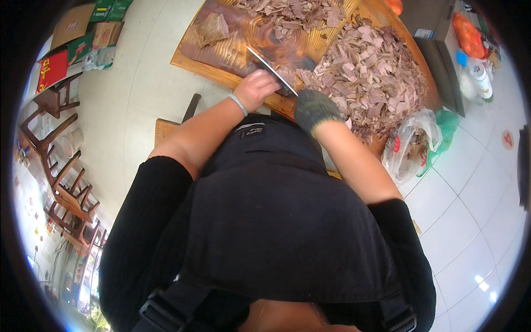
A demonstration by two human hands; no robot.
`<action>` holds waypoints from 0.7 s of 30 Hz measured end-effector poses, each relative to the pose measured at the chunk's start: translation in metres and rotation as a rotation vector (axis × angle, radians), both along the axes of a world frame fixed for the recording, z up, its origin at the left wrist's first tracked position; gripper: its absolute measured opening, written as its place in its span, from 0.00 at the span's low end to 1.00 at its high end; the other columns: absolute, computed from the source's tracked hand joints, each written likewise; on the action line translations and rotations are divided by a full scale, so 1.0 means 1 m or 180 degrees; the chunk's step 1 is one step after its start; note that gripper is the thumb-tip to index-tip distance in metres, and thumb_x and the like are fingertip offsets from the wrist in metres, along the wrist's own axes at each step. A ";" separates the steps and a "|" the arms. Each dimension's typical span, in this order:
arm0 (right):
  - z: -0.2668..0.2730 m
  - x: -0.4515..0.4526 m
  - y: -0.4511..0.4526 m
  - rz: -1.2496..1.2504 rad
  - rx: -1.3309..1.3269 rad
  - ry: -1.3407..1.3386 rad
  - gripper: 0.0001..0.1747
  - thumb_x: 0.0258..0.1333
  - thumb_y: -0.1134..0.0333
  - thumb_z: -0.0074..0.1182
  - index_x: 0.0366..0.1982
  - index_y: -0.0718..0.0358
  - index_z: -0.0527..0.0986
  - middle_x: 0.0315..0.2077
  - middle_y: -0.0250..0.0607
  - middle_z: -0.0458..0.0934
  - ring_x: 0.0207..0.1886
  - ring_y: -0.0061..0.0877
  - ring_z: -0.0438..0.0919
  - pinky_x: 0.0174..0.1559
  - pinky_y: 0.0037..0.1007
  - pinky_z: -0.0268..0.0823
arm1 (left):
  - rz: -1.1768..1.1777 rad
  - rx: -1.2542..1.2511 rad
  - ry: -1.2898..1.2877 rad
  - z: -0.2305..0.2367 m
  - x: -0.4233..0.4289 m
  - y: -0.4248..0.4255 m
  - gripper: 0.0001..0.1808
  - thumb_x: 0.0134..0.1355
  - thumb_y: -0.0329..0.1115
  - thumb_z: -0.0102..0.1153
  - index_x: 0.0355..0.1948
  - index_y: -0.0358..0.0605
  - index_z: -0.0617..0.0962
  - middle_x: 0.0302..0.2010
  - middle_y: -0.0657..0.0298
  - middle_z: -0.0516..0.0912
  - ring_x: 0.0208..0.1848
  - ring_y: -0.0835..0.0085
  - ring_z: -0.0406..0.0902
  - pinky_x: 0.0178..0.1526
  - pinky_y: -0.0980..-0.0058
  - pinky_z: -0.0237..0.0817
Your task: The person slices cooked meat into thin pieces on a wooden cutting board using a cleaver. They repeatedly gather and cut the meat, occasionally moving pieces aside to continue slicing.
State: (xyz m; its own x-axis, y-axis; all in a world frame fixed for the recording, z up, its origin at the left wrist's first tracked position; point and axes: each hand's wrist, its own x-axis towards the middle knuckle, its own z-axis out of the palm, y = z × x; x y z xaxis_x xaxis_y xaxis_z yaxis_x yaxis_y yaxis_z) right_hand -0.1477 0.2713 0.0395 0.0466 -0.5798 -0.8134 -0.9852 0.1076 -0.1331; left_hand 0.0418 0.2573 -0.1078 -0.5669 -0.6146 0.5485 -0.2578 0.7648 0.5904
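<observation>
My right hand point(317, 108), in a dark knitted work glove, grips a knife whose handle is hidden inside the fist. The thin steel blade point(271, 70) points up and left over the wooden table. My bare left hand point(258, 89), a pale bangle at its wrist, has its fingers bent against the near side of the blade. Under those fingertips a dark piece of cooked meat point(285, 90) shows only in part. A large heap of thin meat slices point(369, 70) lies just right of the knife. One uncut chunk of meat point(213, 29) sits at the table's left.
More slices point(294, 14) are piled along the far side of the wooden table point(195, 62). A clear plastic bag point(410, 145) hangs by its right edge. A grey cabinet point(444, 54) stands at the right. Wooden chairs point(62, 166) and cardboard boxes point(72, 25) line the left.
</observation>
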 end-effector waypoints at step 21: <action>-0.013 0.019 -0.013 -0.0103 -0.0395 -0.0222 0.17 0.60 0.65 0.51 0.45 0.65 0.84 0.46 0.57 0.85 0.50 0.47 0.84 0.55 0.45 0.75 | 0.0006 0.0079 -0.0090 -0.001 0.001 0.001 0.15 0.47 0.24 0.61 0.39 0.43 0.85 0.40 0.60 0.83 0.45 0.59 0.80 0.51 0.64 0.74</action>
